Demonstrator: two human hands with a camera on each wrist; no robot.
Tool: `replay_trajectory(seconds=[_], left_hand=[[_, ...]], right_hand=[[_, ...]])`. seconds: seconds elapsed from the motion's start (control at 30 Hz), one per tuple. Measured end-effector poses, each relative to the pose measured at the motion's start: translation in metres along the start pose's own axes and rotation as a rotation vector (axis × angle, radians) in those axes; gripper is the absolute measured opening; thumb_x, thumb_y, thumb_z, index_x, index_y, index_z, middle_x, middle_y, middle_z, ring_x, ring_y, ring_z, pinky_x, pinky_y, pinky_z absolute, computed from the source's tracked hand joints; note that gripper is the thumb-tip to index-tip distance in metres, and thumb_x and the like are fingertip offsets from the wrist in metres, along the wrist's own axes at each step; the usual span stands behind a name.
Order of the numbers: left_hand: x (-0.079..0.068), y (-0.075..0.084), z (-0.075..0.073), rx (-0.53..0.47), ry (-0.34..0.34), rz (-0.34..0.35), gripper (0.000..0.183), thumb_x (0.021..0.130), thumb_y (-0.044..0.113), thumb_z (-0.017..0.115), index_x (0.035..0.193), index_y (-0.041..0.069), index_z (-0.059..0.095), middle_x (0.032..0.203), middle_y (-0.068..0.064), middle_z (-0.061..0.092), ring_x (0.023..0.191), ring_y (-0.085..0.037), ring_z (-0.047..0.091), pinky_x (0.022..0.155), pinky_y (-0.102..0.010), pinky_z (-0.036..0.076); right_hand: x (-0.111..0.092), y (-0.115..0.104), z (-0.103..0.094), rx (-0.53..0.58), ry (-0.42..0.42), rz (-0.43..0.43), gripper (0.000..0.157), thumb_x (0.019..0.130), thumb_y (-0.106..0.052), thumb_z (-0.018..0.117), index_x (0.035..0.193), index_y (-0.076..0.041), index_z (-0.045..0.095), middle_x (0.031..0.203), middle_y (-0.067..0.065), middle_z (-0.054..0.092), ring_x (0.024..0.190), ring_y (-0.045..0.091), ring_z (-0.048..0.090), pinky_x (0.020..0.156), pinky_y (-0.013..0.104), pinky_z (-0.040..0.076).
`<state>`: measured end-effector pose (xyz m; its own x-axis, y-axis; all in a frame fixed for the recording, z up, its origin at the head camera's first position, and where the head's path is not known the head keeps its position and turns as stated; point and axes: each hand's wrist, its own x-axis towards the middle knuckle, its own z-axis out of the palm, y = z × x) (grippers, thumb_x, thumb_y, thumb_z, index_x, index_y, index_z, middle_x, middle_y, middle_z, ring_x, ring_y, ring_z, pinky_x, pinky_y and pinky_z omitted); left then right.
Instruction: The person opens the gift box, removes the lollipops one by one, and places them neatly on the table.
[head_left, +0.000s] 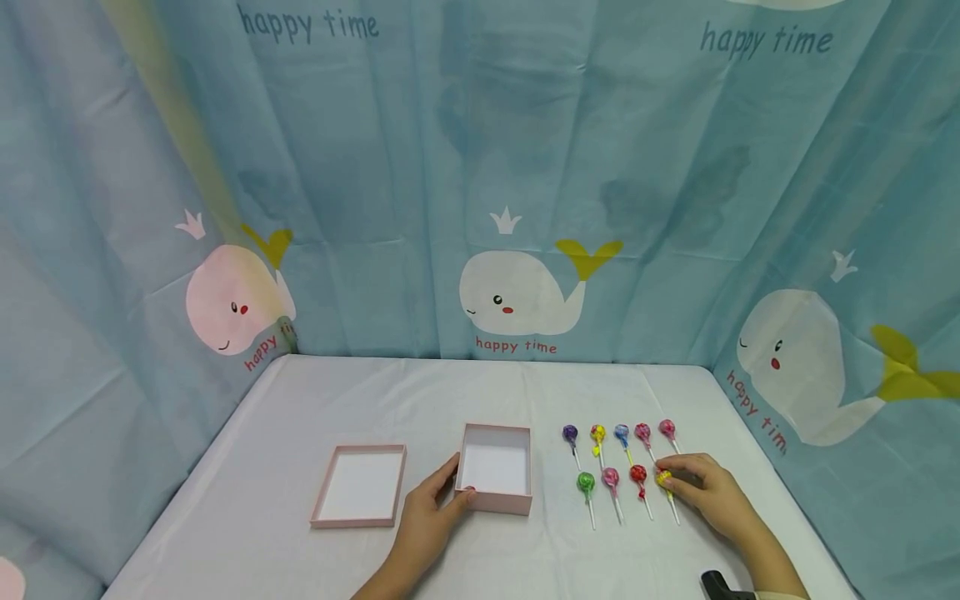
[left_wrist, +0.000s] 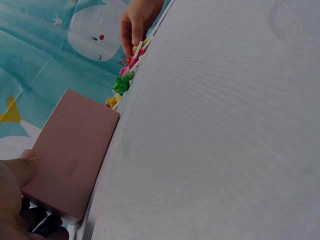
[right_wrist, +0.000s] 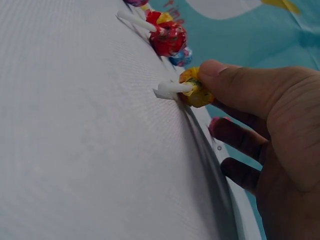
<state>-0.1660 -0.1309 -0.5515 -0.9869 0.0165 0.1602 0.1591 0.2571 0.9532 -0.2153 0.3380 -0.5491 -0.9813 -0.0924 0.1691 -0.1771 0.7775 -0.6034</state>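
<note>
My left hand (head_left: pixel 426 515) grips the front left corner of an open pink box (head_left: pixel 498 502) with a white inside, thumb on its front edge. In the left wrist view the box's pink side (left_wrist: pixel 75 155) faces the camera and the fingers curl below it. At the right, my right hand (head_left: pixel 708 493) pinches a yellow-wrapped lollipop (head_left: pixel 663 478) by its head between thumb and fingers. The right wrist view shows the lollipop's white stick (right_wrist: pixel 172 87) pointing away from that hand. Its other fingers (right_wrist: pixel 240 140) hang loosely curled.
More lollipops lie in two rows between the box and right hand, among them a green one (head_left: pixel 586 482), a red one (head_left: pixel 637 473) and a purple one (head_left: pixel 570 433). Left of the box lies a shallow pink-rimmed lid (head_left: pixel 393 492). A whale-print curtain (head_left: pixel 390 283) borders the white table (head_left: pixel 420 400).
</note>
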Motion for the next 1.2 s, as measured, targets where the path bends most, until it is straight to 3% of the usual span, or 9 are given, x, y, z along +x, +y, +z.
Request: replay_trajectory(seconds=[0.27,0.4,0.5,0.6,0.73,1.0,1.2], left_hand=[[0.0005,0.0020,0.0007,-0.011,-0.004,-0.013,0.069,0.090,0.022,0.080,0.151,0.008,0.050,0.156,-0.009,0.048,0.147,-0.027,0.041,0.116,-0.034,0.040],[0.0006,0.0030,0.0005,-0.005,-0.005,-0.008,0.070,0.090,0.023,0.080,0.151,0.008,0.050,0.156,-0.009,0.048,0.147,-0.027,0.042,0.116,-0.034,0.040],[0.0005,0.0031,0.0005,-0.003,-0.007,-0.003,0.070,0.090,0.023,0.080,0.151,0.007,0.050,0.156,-0.010,0.048,0.147,-0.028,0.041,0.116,-0.035,0.040],[0.0003,0.0026,0.0004,-0.004,-0.011,-0.003,0.069,0.091,0.022,0.080,0.151,0.007,0.049,0.157,-0.010,0.047,0.147,-0.028,0.041,0.116,-0.034,0.040],[0.0002,0.0011,0.0002,0.001,-0.015,-0.002,0.070,0.091,0.023,0.079,0.151,0.006,0.049,0.157,-0.010,0.046,0.147,-0.029,0.040,0.116,-0.035,0.039],[0.0004,-0.0022,-0.0004,0.013,-0.019,-0.003,0.072,0.091,0.031,0.078,0.152,0.007,0.048,0.157,-0.012,0.046,0.147,-0.031,0.040,0.116,-0.036,0.039],[0.0006,0.0002,0.0000,0.011,-0.013,-0.021,0.071,0.091,0.028,0.079,0.152,0.008,0.048,0.157,-0.010,0.046,0.148,-0.030,0.040,0.117,-0.035,0.039]], right_hand=[[-0.0017,0.0027,-0.0018,-0.003,0.004,0.004,0.025,0.093,-0.038,0.076,0.117,-0.032,0.076,0.121,-0.008,0.068,0.115,0.001,0.055,0.093,0.005,0.044],[-0.0022,0.0023,-0.0027,-0.021,0.008,0.006,0.025,0.093,-0.037,0.077,0.117,-0.032,0.076,0.122,-0.007,0.068,0.115,0.002,0.055,0.094,0.009,0.046],[-0.0026,0.0010,-0.0025,-0.035,0.015,0.008,0.024,0.092,-0.036,0.078,0.116,-0.031,0.077,0.122,-0.006,0.068,0.117,0.008,0.056,0.097,0.020,0.051],[-0.0029,-0.0002,-0.0025,-0.027,0.018,0.006,0.024,0.093,-0.032,0.077,0.116,-0.028,0.077,0.123,-0.002,0.069,0.120,0.020,0.058,0.102,0.041,0.055],[-0.0028,-0.0002,-0.0033,0.017,0.006,0.009,0.025,0.094,-0.027,0.077,0.118,-0.022,0.077,0.127,0.006,0.068,0.125,0.034,0.057,0.104,0.063,0.049],[-0.0023,0.0019,-0.0059,0.054,0.002,0.020,0.029,0.093,-0.031,0.077,0.120,-0.019,0.075,0.130,0.009,0.066,0.127,0.038,0.054,0.105,0.068,0.045],[-0.0029,-0.0016,-0.0094,0.059,0.012,0.016,0.030,0.096,-0.032,0.074,0.122,-0.018,0.074,0.132,0.010,0.065,0.130,0.038,0.052,0.105,0.071,0.043]])
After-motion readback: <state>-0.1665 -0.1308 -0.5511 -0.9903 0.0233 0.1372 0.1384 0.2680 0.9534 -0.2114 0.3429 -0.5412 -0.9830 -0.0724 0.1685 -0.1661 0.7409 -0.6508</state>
